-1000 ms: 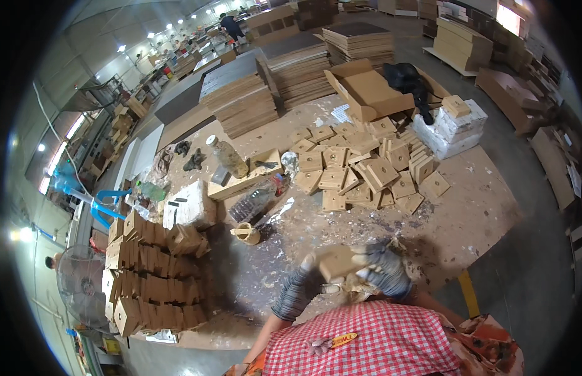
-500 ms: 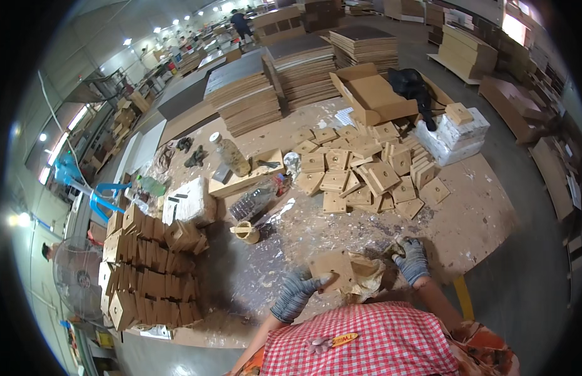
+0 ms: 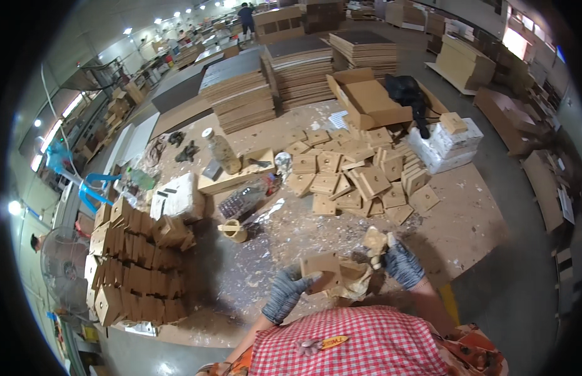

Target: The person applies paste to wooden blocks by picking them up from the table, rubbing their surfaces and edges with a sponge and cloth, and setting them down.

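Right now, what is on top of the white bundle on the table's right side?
A wooden block lies on the white bundle. The surface beneath it and the bundle's inside cannot be seen.

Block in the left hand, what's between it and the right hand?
The head view shows a crumpled tan sheet, cloth or paper unclear, between the block and the right hand, which holds a tan piece.

There is one held board (image 3: 321, 272), one cup (image 3: 234, 232), one open carton (image 3: 387, 116)
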`<action>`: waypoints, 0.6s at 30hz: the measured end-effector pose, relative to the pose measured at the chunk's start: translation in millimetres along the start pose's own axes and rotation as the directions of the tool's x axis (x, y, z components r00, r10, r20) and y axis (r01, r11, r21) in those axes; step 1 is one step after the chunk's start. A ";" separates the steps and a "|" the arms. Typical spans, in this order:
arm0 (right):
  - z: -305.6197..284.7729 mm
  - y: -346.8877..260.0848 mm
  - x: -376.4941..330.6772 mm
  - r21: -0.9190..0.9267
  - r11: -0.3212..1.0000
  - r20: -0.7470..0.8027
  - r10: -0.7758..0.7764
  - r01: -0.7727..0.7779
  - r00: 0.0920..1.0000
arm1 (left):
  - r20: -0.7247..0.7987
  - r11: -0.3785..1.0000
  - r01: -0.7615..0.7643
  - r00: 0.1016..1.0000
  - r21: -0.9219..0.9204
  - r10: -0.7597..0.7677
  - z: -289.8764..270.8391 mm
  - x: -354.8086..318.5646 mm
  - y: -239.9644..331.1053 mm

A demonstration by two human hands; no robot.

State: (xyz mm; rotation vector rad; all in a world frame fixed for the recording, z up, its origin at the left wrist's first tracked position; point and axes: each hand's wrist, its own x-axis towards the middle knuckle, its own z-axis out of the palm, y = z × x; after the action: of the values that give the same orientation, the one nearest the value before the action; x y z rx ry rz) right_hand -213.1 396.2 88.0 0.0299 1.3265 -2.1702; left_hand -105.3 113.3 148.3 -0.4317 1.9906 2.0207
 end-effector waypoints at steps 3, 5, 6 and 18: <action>19.1 0.9 -0.3 0.218 0.971 0.126 0.075 -0.102 0.989 | -0.060 0.997 -0.067 0.996 0.039 0.069 5.1 -0.1 -0.9; 21.7 1.9 -0.7 0.241 0.962 0.156 0.092 -0.129 0.983 | -0.041 0.992 -0.123 0.992 -0.006 0.123 6.9 2.4 -4.9; 24.2 1.8 -1.5 0.263 0.953 0.187 0.106 -0.153 0.977 | -0.046 0.993 -0.120 0.992 -0.005 0.120 8.0 2.8 -4.4; 112.9 -14.8 -24.8 -0.518 0.582 0.371 -0.507 0.627 0.778 | -0.061 0.960 -0.110 0.990 0.259 0.130 17.7 -5.1 9.9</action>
State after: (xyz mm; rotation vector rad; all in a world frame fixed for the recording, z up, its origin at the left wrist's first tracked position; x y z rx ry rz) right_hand -168.7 320.3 164.4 -0.9773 2.0824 -1.9943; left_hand -104.9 130.8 159.6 -0.3435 2.3378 1.8031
